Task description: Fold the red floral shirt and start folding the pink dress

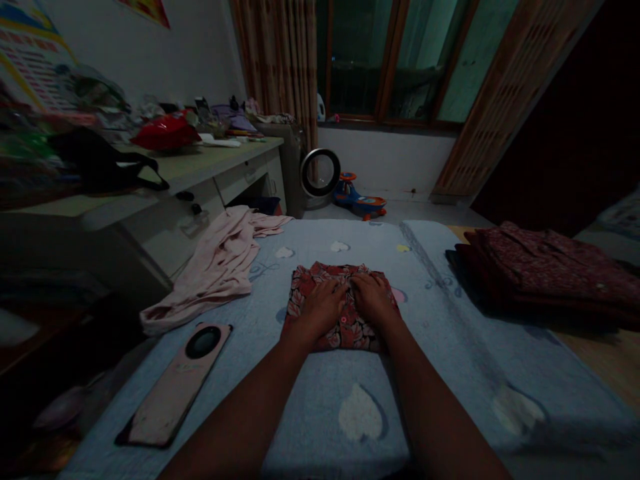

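Shirt (350,341) matt cloth; win. frame (393,60) wood-lkg.

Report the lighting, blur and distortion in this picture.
Head view: dim throughout, right background nearly black; head view: wall poster at the left edge smeared, while the folded floral shirt, left hand and right hand read more clearly; head view: wide-angle stretching toward the edges, likely elongating the maroon garment stack.

One head-worn view looks forward and down over the person's forearms (260,393), which enter from the bottom edge. It takes in the left hand (324,305) and right hand (373,299) nearby at its middle, and reaches across the blue cloth (310,420) to the far window (363,63).
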### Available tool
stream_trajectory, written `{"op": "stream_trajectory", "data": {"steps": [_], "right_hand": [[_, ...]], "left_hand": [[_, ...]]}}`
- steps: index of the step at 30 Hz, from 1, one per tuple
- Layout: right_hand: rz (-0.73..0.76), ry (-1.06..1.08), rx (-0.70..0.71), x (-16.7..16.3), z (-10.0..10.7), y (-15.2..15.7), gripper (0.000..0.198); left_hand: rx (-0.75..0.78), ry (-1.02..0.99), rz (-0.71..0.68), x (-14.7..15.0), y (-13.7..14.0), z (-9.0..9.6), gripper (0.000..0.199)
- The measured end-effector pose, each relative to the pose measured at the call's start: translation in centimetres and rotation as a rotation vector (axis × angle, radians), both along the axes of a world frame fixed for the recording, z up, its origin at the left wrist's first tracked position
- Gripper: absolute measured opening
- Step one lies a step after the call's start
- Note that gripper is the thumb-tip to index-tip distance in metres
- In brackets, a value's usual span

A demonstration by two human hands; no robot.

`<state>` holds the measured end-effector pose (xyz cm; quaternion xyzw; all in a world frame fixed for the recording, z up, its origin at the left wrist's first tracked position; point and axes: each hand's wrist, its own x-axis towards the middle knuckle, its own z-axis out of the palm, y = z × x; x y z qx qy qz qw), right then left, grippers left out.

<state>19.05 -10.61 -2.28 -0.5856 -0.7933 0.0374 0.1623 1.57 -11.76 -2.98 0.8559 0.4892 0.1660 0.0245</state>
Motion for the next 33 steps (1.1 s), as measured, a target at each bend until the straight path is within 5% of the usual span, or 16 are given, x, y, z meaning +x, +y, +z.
{"op": "stream_trajectory", "data": {"steps": [13,18,22,29,33], "right_hand": [[-0.232,-0.076,-0.081,0.44,0.47,0.03,0.065],[-0.118,-0.031,0.037,0.36,0.97,-0.30,0.049],[-0.040,-0.048,-0.021,0.05,0.80,-0.38,0.036],[-0.218,-0.078,-0.056,0.00,0.21,-0.44,0.053],[-0.103,-0.043,0.026,-0.04,0.20,-0.10,0.047]], "left_hand": [[0.008,-0.011,0.000,0.12,-0.19,0.23,0.038],[-0.001,-0.021,0.012,0.24,-0.31,0.45,0.038],[0.007,-0.028,-0.008,0.17,-0.35,0.65,0.038],[-0.012,-0.045,-0.008,0.08,-0.29,0.54,0.042],[0.002,-0.036,-0.012,0.15,-0.24,0.22,0.042]]}}
